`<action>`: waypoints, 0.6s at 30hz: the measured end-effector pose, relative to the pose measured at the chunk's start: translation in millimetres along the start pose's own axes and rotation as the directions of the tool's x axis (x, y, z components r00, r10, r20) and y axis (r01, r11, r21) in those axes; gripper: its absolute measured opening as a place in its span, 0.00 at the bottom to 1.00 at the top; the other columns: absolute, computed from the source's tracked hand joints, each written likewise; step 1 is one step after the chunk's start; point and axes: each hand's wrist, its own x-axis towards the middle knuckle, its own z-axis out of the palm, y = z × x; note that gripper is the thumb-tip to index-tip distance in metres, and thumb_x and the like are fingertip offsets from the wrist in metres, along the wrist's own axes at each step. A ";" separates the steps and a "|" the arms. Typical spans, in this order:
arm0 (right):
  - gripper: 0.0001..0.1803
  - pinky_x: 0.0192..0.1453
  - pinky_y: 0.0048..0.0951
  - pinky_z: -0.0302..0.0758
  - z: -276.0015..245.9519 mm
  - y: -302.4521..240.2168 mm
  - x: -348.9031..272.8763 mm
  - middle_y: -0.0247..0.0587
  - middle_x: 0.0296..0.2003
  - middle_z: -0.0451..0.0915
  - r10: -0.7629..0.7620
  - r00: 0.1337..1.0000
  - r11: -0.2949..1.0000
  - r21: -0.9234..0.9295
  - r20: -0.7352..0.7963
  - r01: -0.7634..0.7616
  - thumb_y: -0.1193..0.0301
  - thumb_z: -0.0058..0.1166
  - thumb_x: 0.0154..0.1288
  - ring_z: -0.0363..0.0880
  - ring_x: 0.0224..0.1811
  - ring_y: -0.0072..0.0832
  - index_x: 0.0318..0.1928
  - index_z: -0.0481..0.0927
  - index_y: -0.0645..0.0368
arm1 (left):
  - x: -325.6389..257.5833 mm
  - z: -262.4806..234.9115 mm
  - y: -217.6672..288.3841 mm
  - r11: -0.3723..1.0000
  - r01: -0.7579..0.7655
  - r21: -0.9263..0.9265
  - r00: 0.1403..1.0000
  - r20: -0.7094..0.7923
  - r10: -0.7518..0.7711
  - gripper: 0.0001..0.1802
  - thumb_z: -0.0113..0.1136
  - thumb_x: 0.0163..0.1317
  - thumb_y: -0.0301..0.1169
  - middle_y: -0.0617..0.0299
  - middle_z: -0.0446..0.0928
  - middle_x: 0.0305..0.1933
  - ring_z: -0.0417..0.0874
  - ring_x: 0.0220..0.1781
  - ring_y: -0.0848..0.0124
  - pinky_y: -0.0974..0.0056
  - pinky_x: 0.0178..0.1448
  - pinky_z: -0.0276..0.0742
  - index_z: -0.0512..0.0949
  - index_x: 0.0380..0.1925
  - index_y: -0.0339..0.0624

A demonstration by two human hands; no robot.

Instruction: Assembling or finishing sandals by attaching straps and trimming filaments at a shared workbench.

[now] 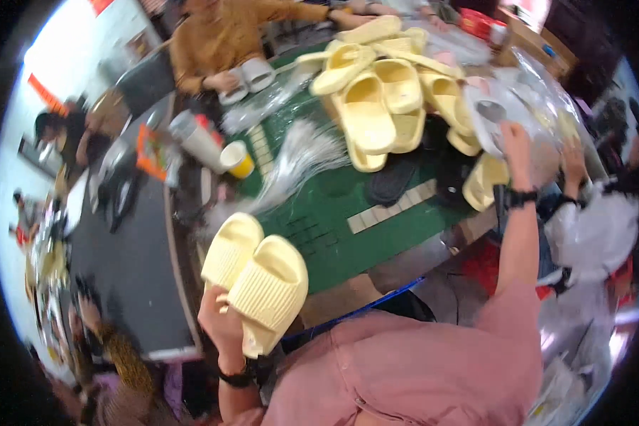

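The person's left hand is raised in front of the pink shirt, its fingers closed around the near part of a pair of pale yellow slippers with ribbed straps, which are held side by side, clear of the heap. The right hand reaches out past the far right of the tabletop, a dark green surface, and its fingers are closed on a flat whitish piece with a grey oval patch; blur leaves it unclear whether this is a slipper or a plastic wrapper. Just left of that hand, a heap of pale yellow slippers lies across the far part of the tabletop, some stacked on others at different angles. A single pale yellow slipper lies below the right hand, near the tabletop's edge. Close to the heap are a flat black slipper-shaped piece and a straight row of pale square tiles. Left of the heap spreads a bundle of shiny clear plastic, with a yellow and white cup near it. Across the tabletop, a co-worker in a mustard-brown top handles a pair of light grey slippers.
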 end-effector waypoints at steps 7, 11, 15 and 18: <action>0.12 0.35 0.23 0.66 2.0 -73.0 -114.2 0.31 0.27 0.74 -0.203 0.979 0.942 0.268 -0.017 0.201 0.68 0.50 0.71 0.67 0.31 0.17 0.35 0.78 0.66 | -0.5 24.2 2.2 0.960 0.081 0.268 0.997 -0.010 -0.081 0.10 0.64 0.50 0.23 0.51 0.82 0.33 0.84 0.35 0.61 0.63 0.40 0.77 0.79 0.35 0.34; 0.06 0.36 0.20 0.69 58.5 -111.6 -204.9 0.29 0.27 0.76 -0.378 0.799 0.898 0.396 0.468 0.193 0.71 0.59 0.62 0.71 0.31 0.13 0.37 0.80 0.60 | -5.2 66.5 -0.2 0.977 0.056 0.204 0.995 0.064 -0.070 0.09 0.63 0.51 0.22 0.49 0.81 0.33 0.84 0.37 0.58 0.61 0.42 0.78 0.79 0.34 0.34; 0.22 0.24 0.28 0.69 85.5 -154.4 -278.8 0.37 0.14 0.74 -0.212 0.426 0.972 0.235 0.880 -0.002 0.63 0.66 0.53 0.72 0.17 0.23 0.48 0.79 0.58 | -16.1 84.3 2.3 0.952 -0.071 0.299 0.953 0.301 -0.024 0.09 0.64 0.51 0.26 0.49 0.80 0.32 0.82 0.36 0.53 0.56 0.41 0.77 0.79 0.33 0.35; 0.23 0.31 0.36 0.75 106.6 -154.6 -299.1 0.49 0.24 0.80 -0.269 0.415 0.957 0.288 0.869 0.019 0.59 0.63 0.57 0.80 0.23 0.39 0.50 0.78 0.59 | -16.9 82.7 -10.7 0.942 -0.175 0.286 0.932 0.357 0.065 0.09 0.66 0.51 0.29 0.50 0.79 0.30 0.80 0.34 0.52 0.54 0.40 0.75 0.78 0.30 0.35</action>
